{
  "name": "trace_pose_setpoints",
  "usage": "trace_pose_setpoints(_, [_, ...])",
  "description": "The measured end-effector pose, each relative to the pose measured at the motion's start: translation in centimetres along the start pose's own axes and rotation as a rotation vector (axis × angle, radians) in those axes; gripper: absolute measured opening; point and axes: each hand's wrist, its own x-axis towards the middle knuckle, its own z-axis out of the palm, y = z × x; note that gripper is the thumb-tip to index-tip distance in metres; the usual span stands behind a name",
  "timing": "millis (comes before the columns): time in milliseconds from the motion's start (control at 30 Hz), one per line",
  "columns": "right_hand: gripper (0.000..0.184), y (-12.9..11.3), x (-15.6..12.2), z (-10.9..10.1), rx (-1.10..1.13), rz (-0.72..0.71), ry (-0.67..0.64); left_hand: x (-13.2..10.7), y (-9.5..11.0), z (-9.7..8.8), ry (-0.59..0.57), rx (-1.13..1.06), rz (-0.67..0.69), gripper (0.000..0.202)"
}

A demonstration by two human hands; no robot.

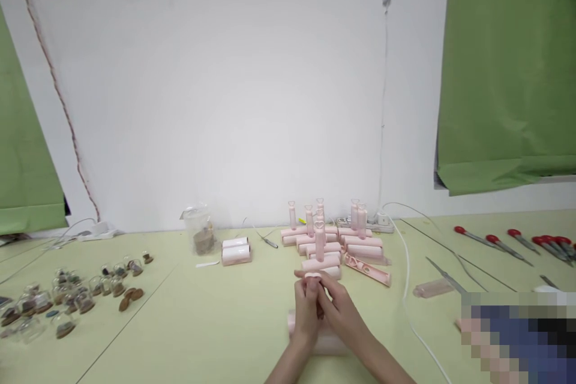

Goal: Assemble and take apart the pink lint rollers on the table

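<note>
One small pink piece (313, 275) at lower centre, grasped in the curled fingers of the left hand (306, 315) and the right hand (341, 309).

Its visible edge runs left to right; fingers hide the rest, so which way the whole points cannot be told. Beneath the hands, one pink tube (330, 345) lies left to right, partly covered. Above, right of centre, six pink bottles (319, 243) stand upright among lying cylinders (364, 250); one cut-out holder (366, 270) slants down rightward. Centre-left, two pale rolls (236, 254) lie left to right. Three brown ovals (130, 297) lie at lower left.
</note>
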Motion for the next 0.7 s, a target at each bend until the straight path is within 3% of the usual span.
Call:
trace_pose_setpoints(133, [0.034, 0.1, -0.1, 0.8, 0.007, 0.045, 0.095, 0.2, 0.7, 0.4, 0.091, 0.035, 0.037, 0.052])
trace_pose_setpoints(367, [0.032, -0.4, 0.1, 0.3, 0.027, 0.087, 0.056, 0.2, 1.2, 0.8, 0.074, 0.058, 0.032, 0.050])
trace_pose_setpoints(533, [0.034, 0.0, 0.7, -0.4, 0.091, 0.176, -0.070, -0.2, 1.4, 0.0, -0.070, -0.012, -0.019, 0.050])
trace_pose_setpoints(700, [0.030, -0.2, 1.2, -2.1, 0.213, 0.173, -0.132, -1.0, 3.3, -1.8, -0.291, -0.003, 0.012, 0.039])
